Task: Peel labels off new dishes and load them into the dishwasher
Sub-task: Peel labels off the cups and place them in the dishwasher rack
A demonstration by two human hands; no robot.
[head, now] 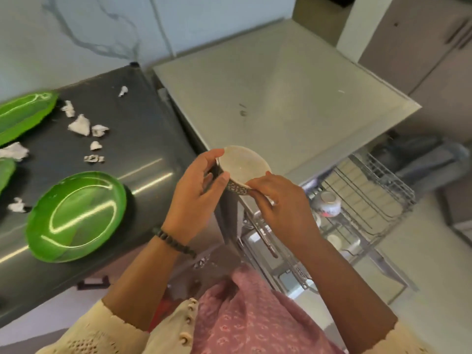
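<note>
Both hands held the bowl (242, 167) in the air just past the dark counter's (143, 139) corner, above the pulled-out rack (367, 198). The left hand (196, 185) gripped its rim and wall; the right hand (281, 200) pinched at the patterned side, probably at a label. With nothing under it but the wire rack and the bowl already there (328, 203), a hard tug at a stubborn label could have twisted it loose and dropped it onto that one. Torn scraps (80, 125) lay on the counter near the green plate (76, 215).
</note>
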